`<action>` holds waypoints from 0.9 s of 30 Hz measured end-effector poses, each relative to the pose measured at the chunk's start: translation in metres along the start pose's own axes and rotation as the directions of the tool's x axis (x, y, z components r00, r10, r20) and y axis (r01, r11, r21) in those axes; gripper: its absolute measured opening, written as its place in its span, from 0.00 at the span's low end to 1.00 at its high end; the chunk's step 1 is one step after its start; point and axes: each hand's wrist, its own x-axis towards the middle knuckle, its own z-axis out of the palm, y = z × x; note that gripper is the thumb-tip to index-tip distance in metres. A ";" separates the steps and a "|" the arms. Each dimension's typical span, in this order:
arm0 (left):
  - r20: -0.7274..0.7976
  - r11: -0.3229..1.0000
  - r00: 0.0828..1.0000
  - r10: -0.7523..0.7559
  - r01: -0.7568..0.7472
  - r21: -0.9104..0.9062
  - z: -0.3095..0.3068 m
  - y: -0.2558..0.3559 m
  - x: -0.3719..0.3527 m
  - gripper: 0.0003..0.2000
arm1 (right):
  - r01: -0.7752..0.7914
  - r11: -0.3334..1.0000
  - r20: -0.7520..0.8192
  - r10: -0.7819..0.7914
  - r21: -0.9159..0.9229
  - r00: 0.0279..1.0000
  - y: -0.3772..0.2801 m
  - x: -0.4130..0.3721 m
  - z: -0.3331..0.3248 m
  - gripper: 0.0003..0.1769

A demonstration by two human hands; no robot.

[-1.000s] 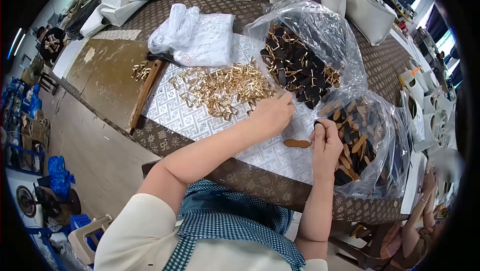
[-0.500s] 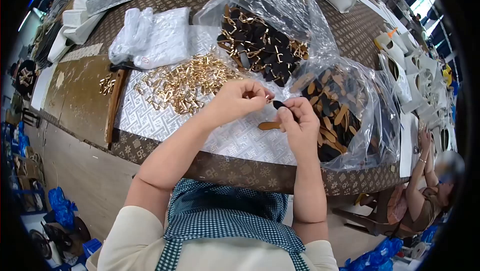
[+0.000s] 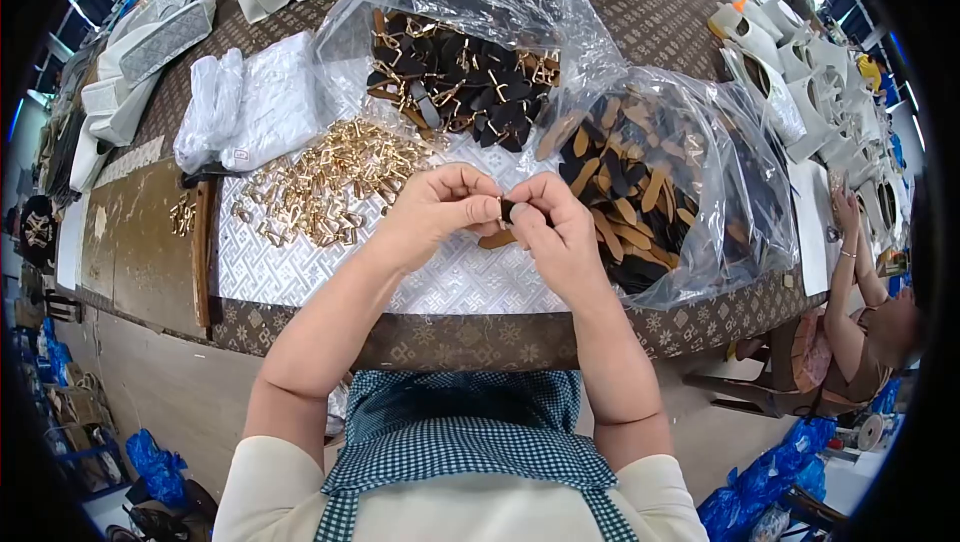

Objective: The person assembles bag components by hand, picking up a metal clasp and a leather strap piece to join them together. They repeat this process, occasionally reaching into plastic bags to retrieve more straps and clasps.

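Right near the middle of the frame, a small black tab (image 3: pixel 508 211) sits between the fingertips of the two hands, up over the tabletop (image 3: pixel 470 342). It looks very light and thin, and I think it bends like soft leather, so it should not break. The best place to take hold is by its end or its flat sides. The right hand (image 3: pixel 565 237) pinches it with thumb and finger, and that grip is closed with just the tab in it. The left hand (image 3: pixel 420 214) has a closed pinch too, on what looks like a small gold clip (image 3: pixel 501 203) that touches the tab. Most of the clip is hidden by skin. It seems light but hard and a bit slippery, so its rim is a good spot to hold. A brown tab (image 3: pixel 495 240) lies just below the fingers. More gold clips (image 3: pixel 335 177) make a pile left of the hands, and more tabs (image 3: pixel 630 207) fill a clear bag (image 3: pixel 715 272) to the right.
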 end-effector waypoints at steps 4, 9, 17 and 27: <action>-0.030 0.998 0.999 0.011 -0.013 -0.055 -0.001 -0.003 0.001 0.08 | 0.063 0.993 -0.032 -0.067 -0.100 0.997 -0.005 -0.002 0.006 0.08; -0.095 0.998 0.994 0.049 -0.052 -0.026 0.003 -0.003 0.001 0.10 | 0.117 0.962 -0.021 -0.126 -0.248 0.992 -0.022 -0.005 0.013 0.18; 0.014 0.997 0.999 -0.036 0.035 0.068 -0.001 0.002 -0.001 0.12 | 0.152 0.920 -0.056 -0.184 -0.361 0.981 0.001 -0.003 0.015 0.14; -0.035 0.981 0.999 0.030 -0.023 0.192 0.000 -0.005 0.003 0.06 | 0.185 0.871 -0.078 -0.246 -0.455 0.966 0.002 0.001 0.015 0.11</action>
